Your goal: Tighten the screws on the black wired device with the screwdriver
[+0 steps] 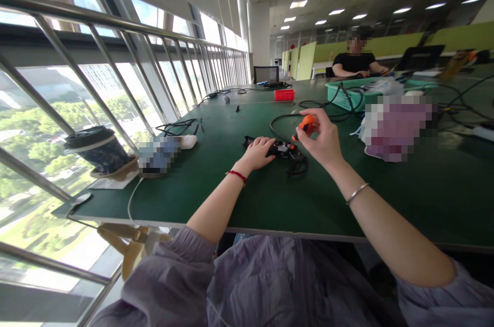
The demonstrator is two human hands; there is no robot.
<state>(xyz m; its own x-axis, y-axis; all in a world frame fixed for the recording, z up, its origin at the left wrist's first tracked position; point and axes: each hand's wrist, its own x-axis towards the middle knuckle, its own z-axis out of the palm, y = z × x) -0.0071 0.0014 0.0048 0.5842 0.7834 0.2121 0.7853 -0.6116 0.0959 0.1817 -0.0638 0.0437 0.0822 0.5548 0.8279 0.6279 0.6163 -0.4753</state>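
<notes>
My right hand [322, 139] is closed round the orange handle of a screwdriver [307, 122]. Its shaft slants down to the right end of a black device [283, 149] lying on the table, and the tip is too small to make out clearly. Over the left part of that device lies my left hand [260, 153], fingers curled on it and holding it against the tabletop. Small orange and silvery parts show on the device, while its left portion is partly hidden by my fingers. A black cable [298, 166] loops beside its right end.
Around me is a green table [216, 188]. A red tray [284, 95] and a teal basket [349, 96] with cables stand farther back. On the left are a cup [102, 149], a white cable and a railing. A blurred pink item [399, 126] lies right. A person [357, 59] sits opposite.
</notes>
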